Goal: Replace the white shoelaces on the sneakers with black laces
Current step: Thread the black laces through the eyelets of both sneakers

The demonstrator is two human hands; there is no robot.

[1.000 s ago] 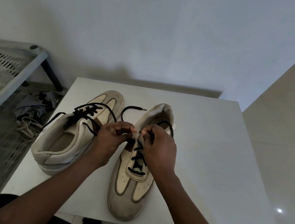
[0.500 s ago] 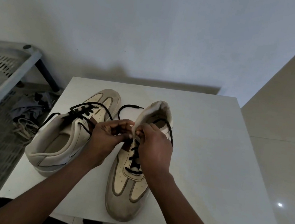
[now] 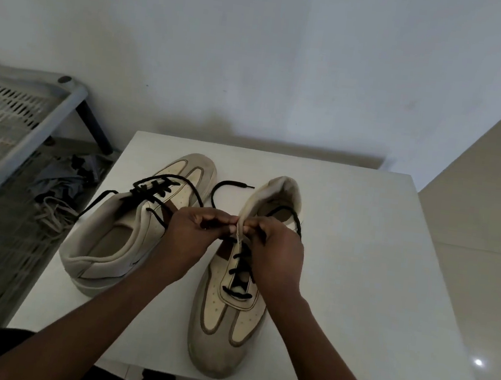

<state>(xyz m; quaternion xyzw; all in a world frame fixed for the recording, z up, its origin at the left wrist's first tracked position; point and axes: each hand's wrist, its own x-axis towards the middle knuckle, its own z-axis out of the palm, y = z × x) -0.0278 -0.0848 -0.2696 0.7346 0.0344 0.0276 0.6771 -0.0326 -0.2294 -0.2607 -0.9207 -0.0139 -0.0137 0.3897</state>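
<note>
Right-hand sneaker (image 3: 227,327): flat on the white table (image 3: 359,264), toe towards the person, heel collar away.
Black lace (image 3: 241,270): crossed through this sneaker's lower eyelets; one free end curls on the table beyond the left hand, and another strand loops over the collar and runs under the right hand.
Tongue (image 3: 239,235): a pale strip standing up between the two hands.
Left hand (image 3: 191,236): fingers curled, tips pinching the tongue's edge (whether the lace is caught in the pinch too, I cannot tell).
Right hand (image 3: 276,252): fingers curled, thumb and fingertip pinching the same strip from the other side.
Other sneaker (image 3: 111,246): beside the first, heel nearest the person, its own black lace (image 3: 152,188) threaded and trailing loose.
White laces (image 3: 53,214): heaped off the table on the left, near a grey cloth (image 3: 56,186).
Slatted rack (image 3: 10,118): further left.
</note>
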